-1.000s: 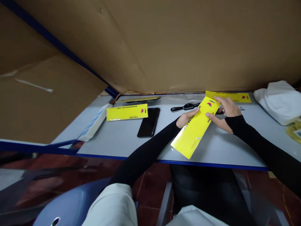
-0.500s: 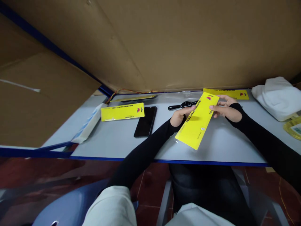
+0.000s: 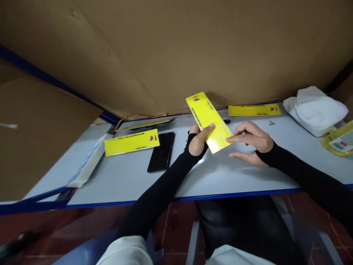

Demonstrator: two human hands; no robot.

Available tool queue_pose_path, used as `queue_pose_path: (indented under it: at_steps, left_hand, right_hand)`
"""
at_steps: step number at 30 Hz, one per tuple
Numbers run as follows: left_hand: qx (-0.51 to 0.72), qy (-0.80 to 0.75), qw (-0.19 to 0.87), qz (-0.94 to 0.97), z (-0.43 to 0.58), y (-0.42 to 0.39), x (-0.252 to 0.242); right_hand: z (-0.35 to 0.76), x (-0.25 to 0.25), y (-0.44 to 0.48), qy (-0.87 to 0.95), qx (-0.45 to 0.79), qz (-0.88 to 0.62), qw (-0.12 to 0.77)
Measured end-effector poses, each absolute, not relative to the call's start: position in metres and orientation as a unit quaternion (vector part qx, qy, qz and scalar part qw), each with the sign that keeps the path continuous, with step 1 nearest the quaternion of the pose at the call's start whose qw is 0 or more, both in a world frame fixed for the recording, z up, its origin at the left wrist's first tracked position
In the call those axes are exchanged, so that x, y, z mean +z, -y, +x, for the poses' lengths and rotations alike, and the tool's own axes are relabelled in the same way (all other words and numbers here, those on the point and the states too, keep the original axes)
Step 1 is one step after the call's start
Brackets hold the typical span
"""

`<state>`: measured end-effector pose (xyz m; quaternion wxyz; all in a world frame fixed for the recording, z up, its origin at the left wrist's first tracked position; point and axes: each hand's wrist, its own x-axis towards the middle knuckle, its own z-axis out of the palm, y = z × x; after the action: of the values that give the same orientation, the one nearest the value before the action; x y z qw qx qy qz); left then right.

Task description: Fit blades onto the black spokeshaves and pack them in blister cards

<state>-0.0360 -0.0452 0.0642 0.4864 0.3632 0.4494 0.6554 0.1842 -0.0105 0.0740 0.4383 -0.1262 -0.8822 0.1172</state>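
The left hand is closed around a long, flat yellow pack, with the thumb pressed on its shiny front. The pack is held up off the table. It tilts, and its top end points at the brown cardboard wall. The right hand is loosely curled. Its fingertips meet the low corner of the pack, but I cannot tell if they pinch it.

The table is smooth and grey with a blue edge. A flat black phone lies to the left, just beside a second pack. A third pack lies at the back. A soft white cloth sits far right.
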Motion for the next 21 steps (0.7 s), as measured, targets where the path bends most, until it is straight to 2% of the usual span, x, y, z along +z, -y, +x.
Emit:
queue_pose_path:
  at_steps: [4, 8, 15, 21]
  left_hand:
    - [0.679, -0.462, 0.416, 0.39, -0.035, 0.047, 0.061]
    - [0.677, -0.469, 0.394, 0.408, -0.029, 0.053, 0.059]
    - [0.72, -0.468, 0.342, 0.382, -0.021, 0.056, 0.068]
    - [0.736, -0.478, 0.303, 0.371, -0.016, 0.058, 0.066]
  right_hand:
    - [0.189, 0.065, -0.002, 0.894, 0.03, -0.112, 0.433]
    - [0.192, 0.065, -0.006, 0.902, 0.015, -0.11, 0.417]
    - [0.186, 0.066, 0.007, 0.854, 0.022, -0.178, 0.488]
    - [0.182, 0.062, 0.013, 0.852, -0.033, -0.208, 0.479]
